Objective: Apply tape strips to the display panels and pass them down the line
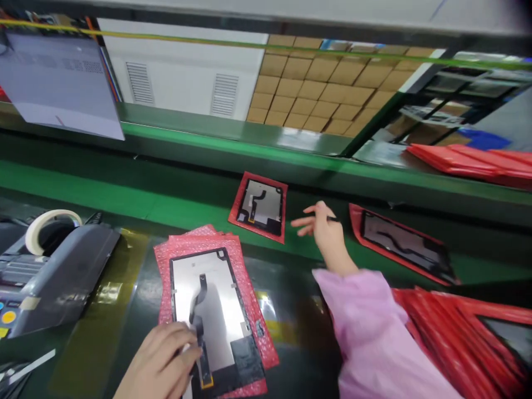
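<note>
A tablet screen panel [226, 310], silvery-backed with a black flex cable [198, 305], lies on several pink bubble-wrap sleeves [253, 310] in front of me. My left hand [166, 357] is curled over its lower left edge, fingertips beside the cable; the thumb is hidden. My right hand [324, 230] hovers above the green belt [203, 208], fingers apart and holding nothing, a dark band on one finger. Just left of it, a second screen panel [266, 202] lies on a red sleeve. Right of the hand rests a third panel [403, 244], also on red.
At left stands a grey tape dispenser [75, 266] with a tape roll [52, 230]. Red-sleeved panels [461, 327] are stacked at lower right. More red sleeves [469, 160] lie on the far ledge. A white sheet [62, 83] hangs at upper left; cardboard boxes [316, 83] stand behind.
</note>
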Tool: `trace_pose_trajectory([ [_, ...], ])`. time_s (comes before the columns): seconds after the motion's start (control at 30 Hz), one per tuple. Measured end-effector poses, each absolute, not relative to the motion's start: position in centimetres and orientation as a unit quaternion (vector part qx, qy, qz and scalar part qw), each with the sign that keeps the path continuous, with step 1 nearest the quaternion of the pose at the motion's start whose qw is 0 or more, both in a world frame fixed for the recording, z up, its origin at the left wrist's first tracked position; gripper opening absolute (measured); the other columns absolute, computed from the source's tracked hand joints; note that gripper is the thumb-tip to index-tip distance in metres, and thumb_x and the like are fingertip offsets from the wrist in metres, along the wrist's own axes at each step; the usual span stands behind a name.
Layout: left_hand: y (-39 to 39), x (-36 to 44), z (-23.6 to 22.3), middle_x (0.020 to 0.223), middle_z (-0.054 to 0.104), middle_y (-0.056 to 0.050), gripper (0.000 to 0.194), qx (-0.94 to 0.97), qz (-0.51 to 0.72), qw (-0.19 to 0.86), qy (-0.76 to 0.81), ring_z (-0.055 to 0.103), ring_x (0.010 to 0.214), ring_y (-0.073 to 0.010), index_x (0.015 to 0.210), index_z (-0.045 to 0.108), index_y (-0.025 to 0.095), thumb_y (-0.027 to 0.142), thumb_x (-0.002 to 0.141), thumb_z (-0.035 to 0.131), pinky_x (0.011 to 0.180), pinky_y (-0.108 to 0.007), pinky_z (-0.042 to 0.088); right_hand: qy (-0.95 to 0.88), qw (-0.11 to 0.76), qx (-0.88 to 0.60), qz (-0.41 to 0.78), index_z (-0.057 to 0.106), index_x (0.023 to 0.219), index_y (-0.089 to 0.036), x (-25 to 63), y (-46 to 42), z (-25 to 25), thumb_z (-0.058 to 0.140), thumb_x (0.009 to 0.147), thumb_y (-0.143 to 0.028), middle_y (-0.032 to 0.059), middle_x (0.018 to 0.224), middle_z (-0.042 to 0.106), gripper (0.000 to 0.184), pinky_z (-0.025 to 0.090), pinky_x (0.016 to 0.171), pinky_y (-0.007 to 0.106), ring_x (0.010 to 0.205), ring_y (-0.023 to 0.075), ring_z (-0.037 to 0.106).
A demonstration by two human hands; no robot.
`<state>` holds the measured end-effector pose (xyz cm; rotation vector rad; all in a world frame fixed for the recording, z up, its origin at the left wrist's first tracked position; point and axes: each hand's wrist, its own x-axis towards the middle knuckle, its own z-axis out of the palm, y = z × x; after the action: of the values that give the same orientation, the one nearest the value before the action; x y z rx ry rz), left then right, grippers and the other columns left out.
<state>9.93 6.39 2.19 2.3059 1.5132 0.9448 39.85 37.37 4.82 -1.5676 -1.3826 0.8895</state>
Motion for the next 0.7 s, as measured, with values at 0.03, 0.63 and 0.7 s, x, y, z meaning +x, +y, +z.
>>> trace_pose_trajectory([
  [0.03, 6.4, 10.3, 2.0, 0.116, 0.073, -0.005, 0.032, 0.811, 0.306, 0.093, 0.490, 0.065, 0.113, -0.0218, 0.119, 0.065, 0.026, 0.015, 0.093, 0.050, 0.103, -0.031, 0.049, -0.554, 0.416, -0.599, 0.401, 0.060, 0.099, -0.020, 40.2, 34.8, 4.4, 0.036, 0.089, -0.072, 0.0044, 0.068, 0.066, 0.058, 0.041, 0.051, 0.029, 0.049, 0.0147, 0.054],
  [0.63, 6.3, 10.4, -0.1, 0.132, 0.067, -0.006, 0.057, 0.848, 0.227, 0.131, 0.461, 0.056, 0.131, -0.0244, 0.138, 0.055, 0.025, 0.005, 0.086, 0.047, 0.117, -0.042, 0.035, -0.507, 0.432, -0.584, 0.464, 0.052, 0.080, -0.023, 38.9, 18.9, -2.5, 0.079, 0.073, -0.054, -0.0091, 0.050, 0.048, 0.042, 0.033, 0.040, 0.023, 0.041, 0.0097, 0.042],
  [0.7, 6.3, 10.3, -0.3, 0.133, 0.067, -0.006, 0.057, 0.846, 0.229, 0.141, 0.460, 0.055, 0.133, -0.0246, 0.138, 0.056, 0.025, 0.004, 0.085, 0.046, 0.118, -0.043, 0.034, -0.508, 0.420, -0.588, 0.470, 0.053, 0.081, -0.023, 38.8, 18.8, -2.3, 0.080, 0.073, -0.054, -0.0068, 0.053, 0.054, 0.041, 0.037, 0.041, 0.023, 0.041, 0.0103, 0.046],
])
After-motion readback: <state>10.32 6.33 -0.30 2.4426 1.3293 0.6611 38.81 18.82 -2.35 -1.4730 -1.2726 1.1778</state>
